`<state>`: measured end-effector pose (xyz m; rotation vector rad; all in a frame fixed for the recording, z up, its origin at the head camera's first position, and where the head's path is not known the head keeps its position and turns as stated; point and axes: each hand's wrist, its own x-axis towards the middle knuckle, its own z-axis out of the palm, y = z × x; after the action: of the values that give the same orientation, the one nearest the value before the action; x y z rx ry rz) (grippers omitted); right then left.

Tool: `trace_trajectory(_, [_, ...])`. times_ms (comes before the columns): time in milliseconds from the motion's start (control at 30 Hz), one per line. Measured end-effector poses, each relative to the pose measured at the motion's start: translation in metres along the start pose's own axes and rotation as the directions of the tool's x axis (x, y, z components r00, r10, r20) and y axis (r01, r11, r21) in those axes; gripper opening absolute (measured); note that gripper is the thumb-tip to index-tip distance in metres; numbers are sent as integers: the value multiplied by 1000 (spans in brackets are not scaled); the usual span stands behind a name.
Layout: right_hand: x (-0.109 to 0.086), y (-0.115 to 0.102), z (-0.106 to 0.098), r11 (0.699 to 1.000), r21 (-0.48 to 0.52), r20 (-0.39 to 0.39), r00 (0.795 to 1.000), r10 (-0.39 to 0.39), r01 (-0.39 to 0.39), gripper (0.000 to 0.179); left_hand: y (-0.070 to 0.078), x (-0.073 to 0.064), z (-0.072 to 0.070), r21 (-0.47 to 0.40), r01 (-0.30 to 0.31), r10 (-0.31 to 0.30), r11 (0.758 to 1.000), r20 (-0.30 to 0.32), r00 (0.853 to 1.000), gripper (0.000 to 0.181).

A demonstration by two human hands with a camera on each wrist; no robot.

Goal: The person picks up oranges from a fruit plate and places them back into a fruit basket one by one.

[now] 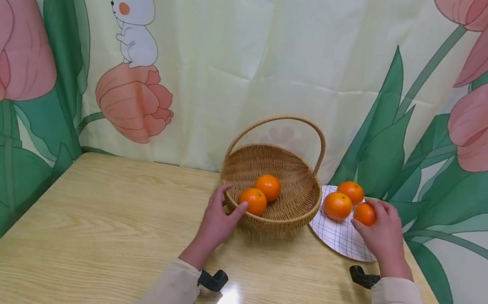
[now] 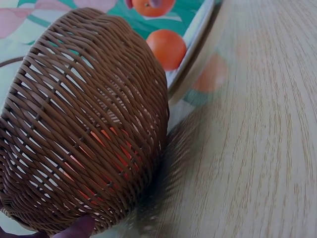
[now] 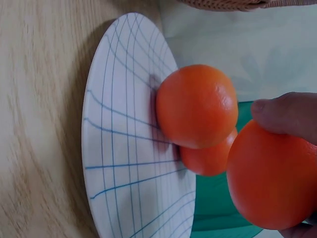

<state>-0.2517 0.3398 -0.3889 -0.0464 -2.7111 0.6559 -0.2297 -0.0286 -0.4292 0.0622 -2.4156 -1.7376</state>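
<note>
A wicker basket (image 1: 280, 225) with a tall arched handle stands near the back edge of the table, holding two oranges (image 1: 268, 187). My left hand (image 1: 218, 223) grips its front-left rim, thumb at the front and fingers round the left side. In the left wrist view the basket's woven side (image 2: 84, 114) fills much of the picture, orange showing through the gaps. My right hand (image 1: 382, 234) pinches an orange (image 3: 275, 178), which in the right wrist view appears raised off the white plate (image 3: 114, 148) with blue lines. Two more oranges (image 3: 198, 106) sit on that plate.
The light wooden table (image 1: 113, 238) carries the basket and, to its right, the plate. Behind them hangs a curtain (image 1: 220, 62) printed with tulips and a rabbit. A black strap-on mount (image 1: 213, 280) is on the left wrist, another (image 1: 363, 277) on the right.
</note>
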Motion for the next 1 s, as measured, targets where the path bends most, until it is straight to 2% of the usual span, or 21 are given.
trace_trajectory(200, [4, -9, 0, 999, 9, -19, 999, -45, 45, 59, 1, 2, -2, 1, -5, 5, 1000, -8, 1000, 63])
trace_trajectory(500, [2, -24, -2, 996, 1, -30, 995, -92, 92, 61, 0, 3, -4, -1, -12, 12, 1000, -4, 1000, 76])
trace_trajectory(700, [1, -36, -5, 992, 24, -35, 991, -127, 128, 60, -1, 3, -3, 5, -17, 18, 1000, -5, 1000, 76])
trace_trajectory(1000, [-3, -52, -7, 990, 25, -30, 990, -138, 139, 62, -1, 1, -1, 5, -32, 32, 999, -5, 999, 76])
